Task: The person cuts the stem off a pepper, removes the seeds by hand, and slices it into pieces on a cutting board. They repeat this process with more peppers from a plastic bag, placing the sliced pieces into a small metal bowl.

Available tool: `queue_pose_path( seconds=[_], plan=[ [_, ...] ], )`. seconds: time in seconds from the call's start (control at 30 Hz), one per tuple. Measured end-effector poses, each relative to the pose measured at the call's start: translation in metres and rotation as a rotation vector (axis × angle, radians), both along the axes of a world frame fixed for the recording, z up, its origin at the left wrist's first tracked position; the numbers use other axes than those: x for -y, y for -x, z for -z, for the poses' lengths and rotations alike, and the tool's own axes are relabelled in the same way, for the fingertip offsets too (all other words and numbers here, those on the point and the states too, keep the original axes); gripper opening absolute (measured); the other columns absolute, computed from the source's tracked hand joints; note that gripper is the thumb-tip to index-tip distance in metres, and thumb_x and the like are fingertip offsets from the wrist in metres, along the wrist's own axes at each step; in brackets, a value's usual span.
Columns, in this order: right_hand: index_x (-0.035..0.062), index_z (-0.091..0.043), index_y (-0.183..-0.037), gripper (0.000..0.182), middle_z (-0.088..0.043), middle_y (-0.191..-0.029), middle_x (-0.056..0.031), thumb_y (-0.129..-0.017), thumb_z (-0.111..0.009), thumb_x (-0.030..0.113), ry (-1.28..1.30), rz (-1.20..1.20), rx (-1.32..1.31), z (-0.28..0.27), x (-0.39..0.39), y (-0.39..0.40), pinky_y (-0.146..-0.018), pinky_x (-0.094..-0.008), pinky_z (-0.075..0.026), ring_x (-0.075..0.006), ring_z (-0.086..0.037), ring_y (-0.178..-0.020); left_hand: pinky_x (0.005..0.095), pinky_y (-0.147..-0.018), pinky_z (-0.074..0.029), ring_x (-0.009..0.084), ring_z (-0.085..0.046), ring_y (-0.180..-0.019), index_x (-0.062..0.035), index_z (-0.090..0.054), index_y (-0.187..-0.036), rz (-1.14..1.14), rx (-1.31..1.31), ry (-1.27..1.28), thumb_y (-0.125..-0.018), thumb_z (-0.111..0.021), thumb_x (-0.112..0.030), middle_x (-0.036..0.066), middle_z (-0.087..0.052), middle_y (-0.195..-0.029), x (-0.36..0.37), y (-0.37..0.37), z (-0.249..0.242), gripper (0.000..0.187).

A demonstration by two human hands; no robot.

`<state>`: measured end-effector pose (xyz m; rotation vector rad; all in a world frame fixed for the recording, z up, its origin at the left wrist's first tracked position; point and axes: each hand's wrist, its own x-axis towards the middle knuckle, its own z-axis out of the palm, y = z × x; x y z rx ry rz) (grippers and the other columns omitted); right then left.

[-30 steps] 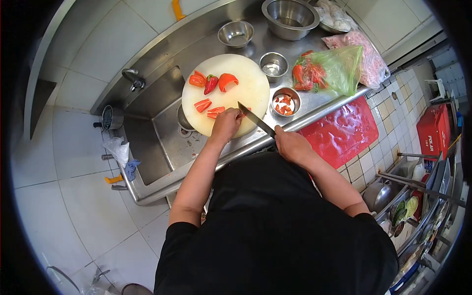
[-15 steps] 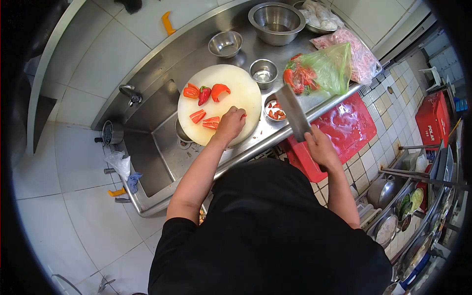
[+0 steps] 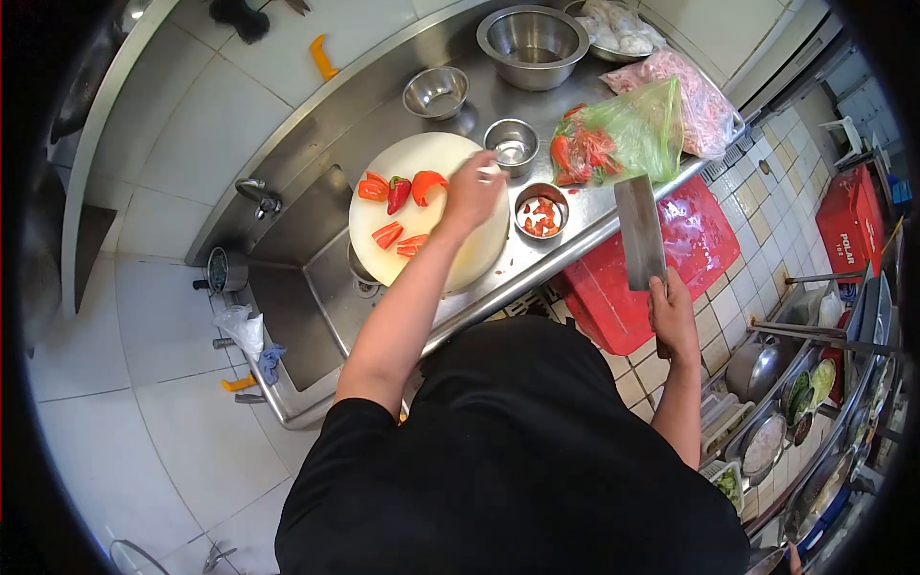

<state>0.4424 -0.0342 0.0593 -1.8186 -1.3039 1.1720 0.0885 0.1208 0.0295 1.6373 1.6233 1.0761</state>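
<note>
My right hand [image 3: 675, 316] is wrapped round the handle of a cleaver [image 3: 640, 233], its broad blade pointing up, right of the counter edge. Over the right part of the round white cutting board [image 3: 383, 254] is my left hand [image 3: 471, 199], blurred, its fingers bent near a small steel bowl [image 3: 511, 147]; whether it holds something is hidden. Red pepper pieces [image 3: 387, 235] and a small whole red pepper [image 3: 398, 193] lie on the board's left half. Beside the board, a small bowl [image 3: 541, 211] contains red bits.
Behind stand a steel bowl [image 3: 436, 93] and a larger one [image 3: 533, 46]. A green bag of red peppers [image 3: 628, 134] and a pink bag [image 3: 707, 115] lie at the right. A sink [image 3: 297, 331] is at the left, a red lid [image 3: 695, 240] below the counter.
My left hand has moved up and right from the board's lower right toward the steel bowl. The cleaver has moved right, away from the bowl of red bits, and turned more upright.
</note>
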Motion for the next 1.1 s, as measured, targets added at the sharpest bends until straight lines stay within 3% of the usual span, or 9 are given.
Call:
queue_pose_path(
  seconds=[0.13, 0.27, 0.33, 0.43, 0.47, 0.67, 0.77, 0.87, 1.1],
  plan=[
    [0.0003, -0.055, -0.099, 0.016, -0.049, -0.073, -0.0071, -0.103, -0.054, 0.016, -0.054, -0.026, 0.039, 0.011, 0.011, -0.002, -0.064, -0.0344, -0.043, -0.0159, -0.047, -0.069, 0.0400, -0.091, -0.053, 0.0319, -0.066, -0.101, -0.0038, -0.061, -0.127, -0.415, -0.245, 0.003, -0.085, -0.070, -0.013, 0.017, -0.068, -0.112, -0.004, 0.122, 0.034, 0.044],
    [0.0005, -0.055, -0.097, 0.017, -0.053, -0.075, -0.0077, -0.103, -0.054, 0.016, -0.110, -0.148, -0.032, 0.008, 0.010, 0.015, -0.066, -0.0349, -0.045, -0.0157, -0.050, -0.071, 0.0427, -0.096, -0.050, 0.0339, -0.063, -0.110, -0.0054, -0.057, -0.132, -0.312, -0.512, 0.114, -0.084, -0.072, -0.017, 0.018, -0.066, -0.115, 0.015, 0.156, 0.018, 0.052],
    [0.0002, -0.055, -0.097, 0.019, -0.057, -0.078, -0.0146, -0.102, -0.055, 0.018, 0.001, -0.149, 0.018, 0.000, 0.003, 0.023, -0.068, -0.0378, -0.046, -0.0236, -0.055, -0.072, 0.0446, -0.099, -0.048, 0.0365, -0.059, -0.116, -0.0072, -0.053, -0.137, -0.178, -0.677, 0.142, -0.082, -0.074, -0.020, 0.020, -0.064, -0.119, 0.015, 0.157, 0.029, 0.060],
    [0.0010, -0.054, -0.098, 0.021, -0.059, -0.086, -0.0271, -0.100, -0.055, 0.022, -0.148, -0.130, 0.227, 0.015, -0.007, 0.029, -0.070, -0.0457, -0.047, -0.0446, -0.060, -0.079, 0.0456, -0.097, -0.049, 0.0379, -0.058, -0.115, -0.0073, -0.056, -0.128, -0.145, -0.672, 0.166, -0.080, -0.076, -0.019, 0.019, -0.063, -0.120, 0.014, 0.159, 0.033, 0.053],
    [0.0010, -0.054, -0.098, 0.021, -0.059, -0.086, -0.0271, -0.100, -0.055, 0.022, -0.145, -0.123, 0.236, 0.018, -0.009, 0.027, -0.070, -0.0457, -0.047, -0.0446, -0.060, -0.079, 0.0461, -0.096, -0.049, 0.0380, -0.058, -0.114, -0.0073, -0.058, -0.124, -0.145, -0.671, 0.206, -0.080, -0.077, -0.018, 0.018, -0.064, -0.119, 0.015, 0.156, 0.035, 0.049],
    [0.0046, -0.058, -0.108, 0.020, -0.064, -0.093, -0.0273, -0.099, -0.055, 0.022, -0.066, -0.228, 0.321, -0.010, -0.023, 0.042, -0.075, -0.0502, -0.049, -0.0440, -0.065, -0.091, 0.0411, -0.090, -0.051, 0.0351, -0.064, -0.102, -0.0037, -0.058, -0.115, -0.315, -0.427, 0.071, -0.079, -0.076, -0.015, 0.015, -0.066, -0.111, 0.030, 0.144, 0.021, 0.043],
    [0.0107, -0.058, -0.131, 0.036, -0.065, -0.105, -0.0254, -0.095, -0.055, 0.017, -0.175, -0.466, 0.118, -0.011, -0.030, 0.087, -0.085, -0.0492, -0.051, -0.0418, -0.064, -0.102, 0.0314, -0.081, -0.055, 0.0187, -0.065, -0.096, -0.0020, -0.058, -0.119, -0.567, 0.452, 0.085, -0.086, -0.068, -0.014, 0.010, -0.064, -0.109, 0.036, 0.139, 0.000, 0.037],
    [0.0142, -0.055, -0.140, 0.047, -0.063, -0.108, -0.0259, -0.093, -0.053, 0.012, -0.248, -0.546, 0.291, 0.001, -0.034, 0.143, -0.087, -0.0508, -0.051, -0.0434, -0.063, -0.100, 0.0322, -0.083, -0.056, 0.0203, -0.065, -0.097, -0.0004, -0.056, -0.119, -0.366, 0.801, 0.175, -0.088, -0.060, -0.013, 0.012, -0.064, -0.109, 0.056, 0.153, -0.006, 0.034],
    [0.0119, -0.046, -0.147, 0.059, -0.057, -0.112, -0.0274, -0.090, -0.052, 0.003, -0.290, -0.628, 0.504, 0.017, -0.078, 0.196, -0.092, -0.0522, -0.047, -0.0449, -0.059, -0.104, 0.0361, -0.084, -0.057, 0.0246, -0.067, -0.101, 0.0005, -0.053, -0.116, -0.280, 0.783, 0.315, -0.085, -0.055, -0.005, 0.016, -0.065, -0.110, 0.125, 0.168, -0.004, 0.032]
  ],
)
